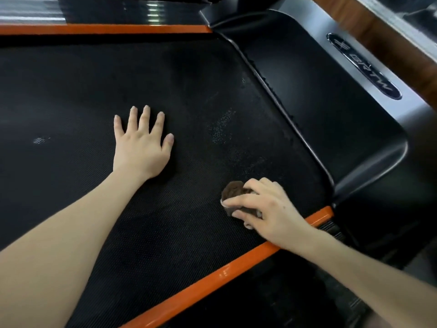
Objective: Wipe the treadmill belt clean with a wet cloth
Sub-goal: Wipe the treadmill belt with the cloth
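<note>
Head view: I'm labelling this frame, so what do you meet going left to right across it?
A pale speck on the belt → left hand flat on the belt → right hand gripping the brown cloth → oval logo badge on the black cover.

The left hand [142, 147] lies flat on the belt [71, 91]. To its right, the cloth [234, 189] sits on the belt, under the right hand [267, 209].

Black textured belt [189, 95] — dusty patches, bunched brown cloth [235, 189] near its orange edge
</note>
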A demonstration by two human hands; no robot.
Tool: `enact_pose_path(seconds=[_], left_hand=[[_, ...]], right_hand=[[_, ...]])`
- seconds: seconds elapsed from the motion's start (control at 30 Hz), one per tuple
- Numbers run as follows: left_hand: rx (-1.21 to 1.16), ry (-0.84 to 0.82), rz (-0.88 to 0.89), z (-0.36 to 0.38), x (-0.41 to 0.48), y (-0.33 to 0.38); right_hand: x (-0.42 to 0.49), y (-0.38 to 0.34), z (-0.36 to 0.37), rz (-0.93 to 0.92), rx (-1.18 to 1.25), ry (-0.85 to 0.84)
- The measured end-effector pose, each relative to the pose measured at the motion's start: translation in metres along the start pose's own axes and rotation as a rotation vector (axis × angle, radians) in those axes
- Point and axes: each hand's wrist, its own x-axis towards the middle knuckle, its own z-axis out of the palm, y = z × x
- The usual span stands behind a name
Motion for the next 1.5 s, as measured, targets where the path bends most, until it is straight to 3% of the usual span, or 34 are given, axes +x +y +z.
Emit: enact_pose_path(seconds=[0.07,0.2,0.33,0.43,0.53,0.6,0.73,0.83,0.9,0.97,1.1,1.17,1.3,1.4,1.43,1.5], left_hand=[[0.002,0.001,0.001,0.0,0.0,-0.001],[0.011,-0.014,-0.01,0.0,0.0,0.002],[0.007,-0.007,-0.008,0.001,0.001,0.002],[-0.011,-0.005,-0.001,0.0,0.0,-0.001],[-0.009,0.001,0.0,0.0,0.0,-0.001],[-0.01,0.004,-0.007,0.001,0.001,0.001],[0.0,-0.031,-0.023,-0.002,0.001,0.002],[-0.174,-0.046,-0.037,-0.014,0.002,-0.002],[-0.352,-0.003,-0.04,-0.027,-0.003,-0.011],[-0.332,0.053,-0.021,-0.036,-0.019,-0.026],[-0.033,0.029,-0.055,-0.031,-0.053,-0.07],[0.013,-0.015,-0.076,-0.025,-0.062,-0.085],[0.008,0.016,-0.048,-0.018,-0.063,-0.088],[0.026,0.033,-0.037,-0.015,-0.064,-0.09],[0.028,0.04,-0.035,-0.014,-0.063,-0.091],[0.023,0.038,-0.031,-0.013,-0.063,-0.092]], right_hand=[[0.015,0.027,-0.006,0.024,-0.059,0.073],[0.05,0.043,0.001,0.348,-0.097,0.284],[0.016,-0.025,0.022,0.107,-0.02,0.138],[0.012,-0.007,0.007,0.005,-0.082,0.056],[0.015,0.057,-0.015,0.265,-0.221,0.285],[0.001,0.074,-0.019,0.396,-0.17,0.327],[-0.011,-0.004,0.015,0.223,0.054,0.141],[-0.004,-0.057,0.031,0.061,0.069,0.037],[0.011,-0.048,0.026,-0.067,0.014,0.052],[0.038,-0.025,0.019,-0.16,-0.103,0.134],[0.105,-0.005,0.028,0.108,-0.199,0.332],[0.104,-0.016,0.038,0.159,-0.243,0.346],[0.066,-0.032,0.041,-0.156,-0.165,0.211],[0.088,-0.014,0.035,-0.326,-0.165,0.148],[0.107,-0.006,0.034,-0.321,-0.2,0.159],[0.155,0.007,0.029,-0.143,-0.221,0.264]])
